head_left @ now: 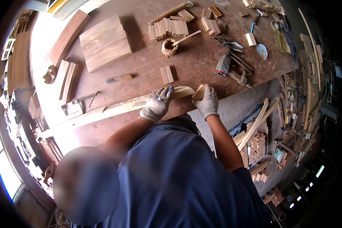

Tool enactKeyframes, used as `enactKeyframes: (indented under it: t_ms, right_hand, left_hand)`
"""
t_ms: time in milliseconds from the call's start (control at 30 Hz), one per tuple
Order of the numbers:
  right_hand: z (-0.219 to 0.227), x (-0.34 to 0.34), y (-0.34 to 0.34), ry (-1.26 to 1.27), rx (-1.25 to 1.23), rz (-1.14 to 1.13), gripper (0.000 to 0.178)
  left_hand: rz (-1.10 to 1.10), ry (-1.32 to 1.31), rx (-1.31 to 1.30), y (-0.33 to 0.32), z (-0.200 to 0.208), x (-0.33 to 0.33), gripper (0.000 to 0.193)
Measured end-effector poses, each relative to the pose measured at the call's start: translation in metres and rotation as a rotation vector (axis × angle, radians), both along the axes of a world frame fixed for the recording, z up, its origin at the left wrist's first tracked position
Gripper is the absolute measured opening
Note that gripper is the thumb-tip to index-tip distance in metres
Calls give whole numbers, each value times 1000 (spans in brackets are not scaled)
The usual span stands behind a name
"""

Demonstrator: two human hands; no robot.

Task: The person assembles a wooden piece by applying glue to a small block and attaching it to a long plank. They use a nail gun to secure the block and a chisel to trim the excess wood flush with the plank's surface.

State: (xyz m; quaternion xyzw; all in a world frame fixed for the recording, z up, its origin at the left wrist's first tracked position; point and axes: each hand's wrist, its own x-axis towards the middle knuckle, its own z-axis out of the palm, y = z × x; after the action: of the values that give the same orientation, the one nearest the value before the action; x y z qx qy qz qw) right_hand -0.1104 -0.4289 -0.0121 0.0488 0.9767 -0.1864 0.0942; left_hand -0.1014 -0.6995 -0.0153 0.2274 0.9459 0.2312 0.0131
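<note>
A long pale strip of wood [119,107] lies along the near edge of the workbench, its rounded right end near my right hand. My left hand [158,102], in a pale work glove, is closed over the strip. Also gloved, my right hand [208,102] pinches a small wooden block [198,92] just beyond the strip's end; whether block and strip touch, I cannot tell. A small flat wooden piece [166,74] lies on the bench beyond my hands.
The brown bench top [140,83] bears a wide board [104,43], a clamp [85,102], a chisel-like tool [119,78], a glue-crusted pot [169,48] with a stick, stacked blocks [169,28] and a power drill [231,70]. Timber [256,142] is piled below at right.
</note>
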Motion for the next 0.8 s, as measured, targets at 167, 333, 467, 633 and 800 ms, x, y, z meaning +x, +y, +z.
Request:
enactKeyframes:
  t_ms: [167,333,467,633,800]
  right_hand:
    - [-2,0,1,-11,0,-8,93]
    - [-2,1,-1,20,-6,-12,91]
    - [-1,0,-1,15,-9,-18,89]
    - [0,0,-2,25,-1,-11,90]
    - [0,0,-1,31,-15,-7,92]
  left_hand:
    - [5,-13,-2,0,-2,1,48]
    - [2,-3,0,0,0,0,49]
    - [-5,-7,-13,0,0,0,50]
    - [-19,-12,-4,-1,1,0,52]
    - [-6,-43,15,-1,3,0,49]
